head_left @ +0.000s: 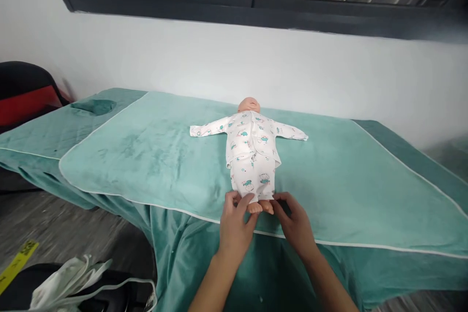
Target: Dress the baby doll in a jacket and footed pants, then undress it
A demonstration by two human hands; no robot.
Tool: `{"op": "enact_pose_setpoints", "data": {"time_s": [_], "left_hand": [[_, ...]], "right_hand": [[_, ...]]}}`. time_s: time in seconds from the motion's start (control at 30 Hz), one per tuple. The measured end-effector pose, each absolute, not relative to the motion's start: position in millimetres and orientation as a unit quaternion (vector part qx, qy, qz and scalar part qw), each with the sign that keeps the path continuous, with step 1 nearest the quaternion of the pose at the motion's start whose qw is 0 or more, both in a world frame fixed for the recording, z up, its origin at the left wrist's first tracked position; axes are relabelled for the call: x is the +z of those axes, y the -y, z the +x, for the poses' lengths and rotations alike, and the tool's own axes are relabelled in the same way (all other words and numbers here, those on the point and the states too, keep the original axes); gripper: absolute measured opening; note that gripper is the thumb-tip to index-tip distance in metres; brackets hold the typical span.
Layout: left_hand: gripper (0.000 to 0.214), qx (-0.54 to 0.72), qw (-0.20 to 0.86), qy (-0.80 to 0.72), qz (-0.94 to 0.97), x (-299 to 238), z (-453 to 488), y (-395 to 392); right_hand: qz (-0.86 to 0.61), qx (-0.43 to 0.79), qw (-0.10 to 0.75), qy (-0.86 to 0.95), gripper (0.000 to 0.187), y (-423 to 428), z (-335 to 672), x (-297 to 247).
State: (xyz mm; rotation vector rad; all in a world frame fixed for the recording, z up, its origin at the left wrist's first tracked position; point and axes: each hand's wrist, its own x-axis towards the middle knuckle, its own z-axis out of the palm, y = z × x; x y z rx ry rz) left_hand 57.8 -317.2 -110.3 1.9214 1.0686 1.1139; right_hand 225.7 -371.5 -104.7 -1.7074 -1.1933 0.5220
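Observation:
A baby doll [249,104] lies on its back on a green bed cover, its head toward the wall and its feet toward me. It wears a white printed shirt [252,135] with both sleeves spread out sideways, and white printed trousers [253,175]. My left hand [236,219] pinches the hem of the trouser leg on the left, beside a bare foot [255,207]. At the other leg's hem, my right hand [292,219] has thumb and fingertips closed on the cloth. Both feet show below the hems. The sleeves hide the doll's hands.
The bed's green cover [153,156] has a white-piped edge and hangs down at the front. Behind stand a white wall [164,53] and a dark window frame [252,5]. A black and red chair [29,92] is at left. A white bag with a cord [69,282] sits lower left.

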Motion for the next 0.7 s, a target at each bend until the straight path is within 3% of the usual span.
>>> {"op": "enact_pose_setpoints", "data": {"time_s": [0.23, 0.4, 0.47, 0.6, 0.7], "left_hand": [[0.021, 0.485, 0.351, -0.407, 0.689, -106.1, 49.2, 313.2], [0.024, 0.480, 0.321, -0.412, 0.705, -119.7, 42.4, 319.5], [0.025, 0.483, 0.303, -0.396, 0.720, -121.1, 36.2, 317.0], [0.044, 0.514, 0.314, -0.370, 0.707, -112.3, 28.1, 284.1], [0.052, 0.549, 0.433, -0.299, 0.649, -98.4, 34.8, 236.9]], "right_hand": [[-0.646, 0.232, 0.550, 0.476, 0.016, 394.4, 237.8, -91.7], [-0.629, 0.281, 0.428, 0.585, 0.014, 398.2, 248.8, -84.1], [-0.613, 0.299, 0.419, 0.599, 0.014, 394.8, 258.9, -80.6], [-0.605, 0.252, 0.516, 0.551, 0.033, 353.3, 290.5, -73.7], [-0.632, 0.221, 0.590, 0.452, 0.042, 289.3, 311.8, -68.3]]}}
